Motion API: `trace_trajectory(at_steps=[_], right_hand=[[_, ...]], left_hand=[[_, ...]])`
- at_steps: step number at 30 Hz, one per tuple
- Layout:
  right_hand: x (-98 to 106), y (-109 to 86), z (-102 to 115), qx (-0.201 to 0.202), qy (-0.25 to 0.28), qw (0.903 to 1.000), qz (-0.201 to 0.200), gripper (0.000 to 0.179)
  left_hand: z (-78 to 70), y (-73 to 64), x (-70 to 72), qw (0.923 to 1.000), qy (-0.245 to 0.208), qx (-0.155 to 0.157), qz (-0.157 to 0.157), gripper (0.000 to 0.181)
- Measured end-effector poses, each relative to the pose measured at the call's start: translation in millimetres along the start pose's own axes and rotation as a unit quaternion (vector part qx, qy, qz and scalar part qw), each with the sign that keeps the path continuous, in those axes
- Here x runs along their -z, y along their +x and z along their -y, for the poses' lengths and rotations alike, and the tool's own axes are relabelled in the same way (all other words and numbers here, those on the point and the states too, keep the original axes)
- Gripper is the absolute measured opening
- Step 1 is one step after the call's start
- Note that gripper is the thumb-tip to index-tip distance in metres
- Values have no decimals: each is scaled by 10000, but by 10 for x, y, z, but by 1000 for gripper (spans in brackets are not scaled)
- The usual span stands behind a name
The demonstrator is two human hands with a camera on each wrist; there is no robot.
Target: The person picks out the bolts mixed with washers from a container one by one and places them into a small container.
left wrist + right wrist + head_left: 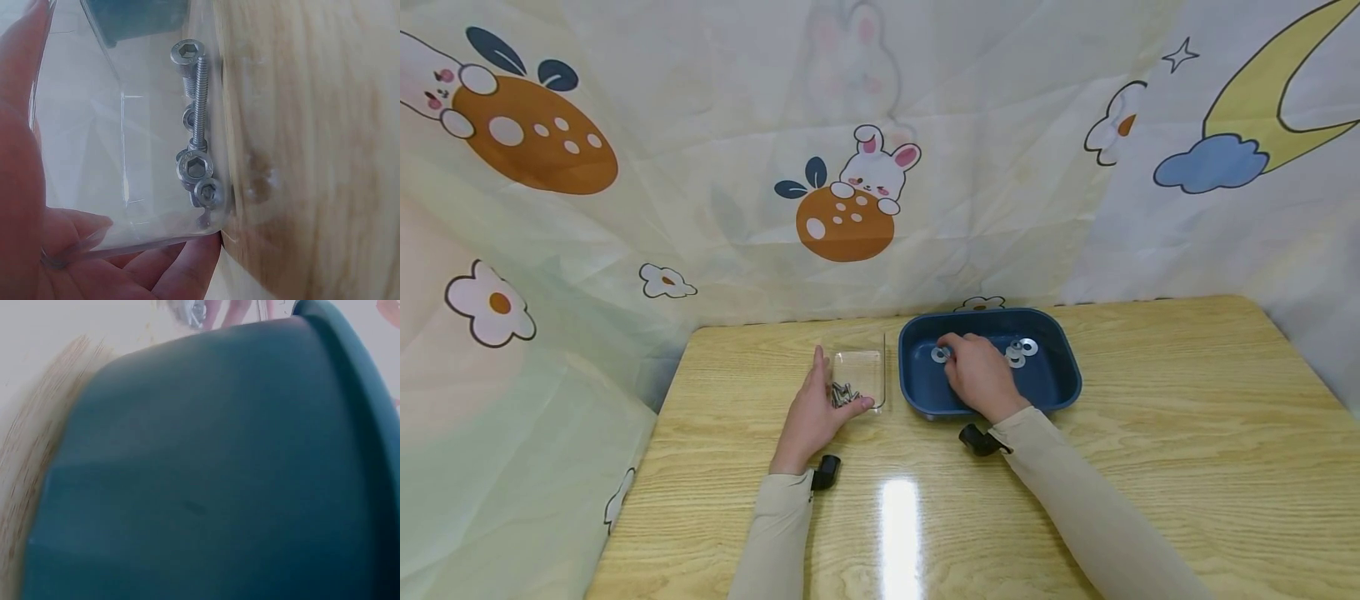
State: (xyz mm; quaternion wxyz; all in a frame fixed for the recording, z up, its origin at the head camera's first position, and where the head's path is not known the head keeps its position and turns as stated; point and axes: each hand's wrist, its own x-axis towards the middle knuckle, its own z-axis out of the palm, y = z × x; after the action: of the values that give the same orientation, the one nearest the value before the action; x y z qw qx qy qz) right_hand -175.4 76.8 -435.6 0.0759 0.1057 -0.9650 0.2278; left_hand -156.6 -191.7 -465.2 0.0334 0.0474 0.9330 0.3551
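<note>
My left hand (814,417) holds a clear plastic box (871,367) at its left side and near corner, with the thumb along the front. Several metal socket-head screws (196,165) lie together inside this box. My right hand (981,375) reaches into a blue plastic tray (1066,398), fingers bent downward. Its fingertips are at a flat metal washer (938,355) on the tray's left part; whether they pinch it is hidden. More washers (1016,358) lie to the right of that hand. The tray's outer wall (206,456) fills most of the right wrist view.
Box and tray stand side by side near the back edge of a wooden table (1180,400), a narrow gap between them. Behind it hangs a printed cloth (985,167). Black wrist cameras (977,440) sit on both wrists, close to the tabletop.
</note>
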Motion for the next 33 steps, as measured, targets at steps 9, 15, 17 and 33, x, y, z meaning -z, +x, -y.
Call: trace_trajectory(at_steps=[9,15,17,33], right_hand=[[5,-25,68,259,121,9992,-263,24],[17,-37,121,356,229,9985,-342,23],[16,-37,137,359,248,9985,-322,23],[-1,-79,294,568,294,9972,-387,25]], left_hand=[[3,-7,6,10000,37,20,22,121],[18,1,4,10000,35,-13,2,122],[21,3,5,10000,50,-8,4,123],[-7,-5,7,10000,-53,30,4,121]])
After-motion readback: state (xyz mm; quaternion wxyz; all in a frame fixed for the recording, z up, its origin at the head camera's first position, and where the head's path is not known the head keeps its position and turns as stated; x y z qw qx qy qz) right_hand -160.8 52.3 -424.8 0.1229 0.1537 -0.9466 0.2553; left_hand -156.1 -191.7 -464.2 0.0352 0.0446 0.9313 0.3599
